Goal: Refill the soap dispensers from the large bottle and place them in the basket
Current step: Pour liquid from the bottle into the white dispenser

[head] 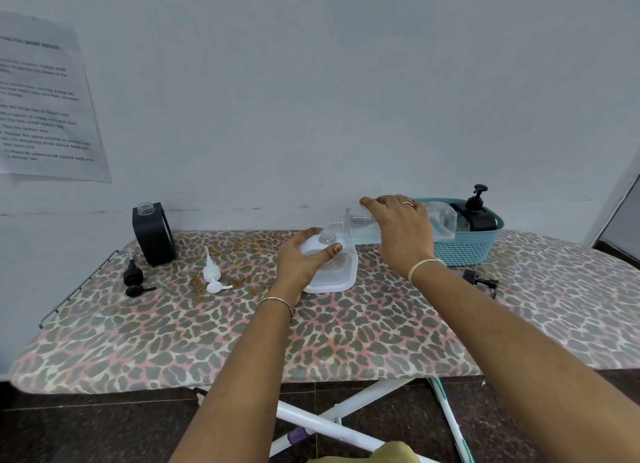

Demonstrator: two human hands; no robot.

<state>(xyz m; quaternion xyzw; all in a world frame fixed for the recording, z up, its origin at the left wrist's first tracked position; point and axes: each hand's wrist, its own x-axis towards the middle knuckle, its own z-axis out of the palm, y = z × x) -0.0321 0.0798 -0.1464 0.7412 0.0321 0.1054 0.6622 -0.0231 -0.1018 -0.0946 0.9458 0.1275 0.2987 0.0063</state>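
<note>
My right hand [401,232] grips the large clear bottle [356,224], tipped on its side with its open mouth pointing left, just above the neck of the white soap dispenser [337,267]. My left hand [303,263] holds that white dispenser steady on the leopard-print board [346,327]. A black dispenser [154,234] with an open clear neck stands at the back left. Another black dispenser [476,211] with its pump on sits inside the teal basket [464,249] at the back right.
A black pump head [133,279] and a white pump head [213,275] lie loose on the board's left part. Another black pump [481,282] lies in front of the basket. A printed sheet [45,99] hangs on the wall.
</note>
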